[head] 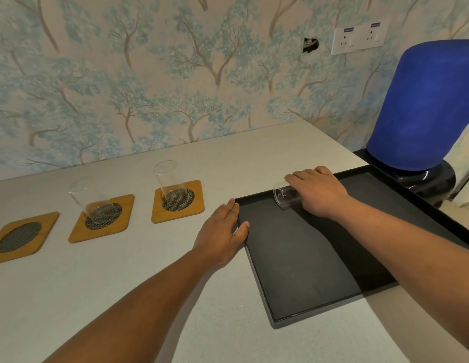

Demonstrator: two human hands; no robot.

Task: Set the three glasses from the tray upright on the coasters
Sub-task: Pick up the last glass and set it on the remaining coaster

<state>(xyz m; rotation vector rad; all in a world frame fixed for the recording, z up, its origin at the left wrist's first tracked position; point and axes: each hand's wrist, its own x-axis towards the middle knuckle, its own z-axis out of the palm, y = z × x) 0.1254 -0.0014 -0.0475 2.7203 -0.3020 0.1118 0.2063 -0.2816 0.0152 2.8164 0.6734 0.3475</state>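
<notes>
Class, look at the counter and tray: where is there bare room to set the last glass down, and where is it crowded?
The leftmost coaster is bare. The counter in front of the coasters is open, as is the tray floor nearer the person. Crowded: the tray's far corner, where the right hand covers the lying glass, and its left rim under the left hand.

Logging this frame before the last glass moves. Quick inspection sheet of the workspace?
Surface: pale countertop, looks clean.
Job's things: two glasses upright on the middle coaster and right coaster; left coaster bare; third glass lying on its side in the black tray.
Clutter: nothing seen.
Grippers: right hand laid over the lying glass; left hand resting on the tray's left rim.
Cables: nothing seen.
Surroundings: tree-pattern wallpaper, wall sockets, blue-covered water dispenser at right.
</notes>
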